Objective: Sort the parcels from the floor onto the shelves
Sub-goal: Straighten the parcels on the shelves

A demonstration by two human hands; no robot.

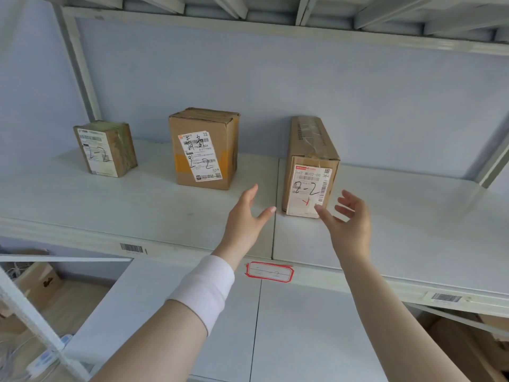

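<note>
Shelf [137, 205] holds three parcels, each marked 2-2 and standing apart: small parcel [106, 150], middle parcel [202, 150], then long parcel [309, 175]. Left hand [245, 216] and right hand [351, 224] flank the long one, fingers spread, neither grip holding anything; right thumb contact unclear. Three shelved; floor out of view, remainder unknown.

A red-bordered paper label [269, 272], hand-marked 2-2, sits at centre frame, with one barcode sticker [131, 247] up to its left and a second barcode sticker [446, 297] lower at far right. A pale blue wall [275, 86] fills the background. At bottom left, white cords [13, 365] lie tangled, too blurred for detail.
</note>
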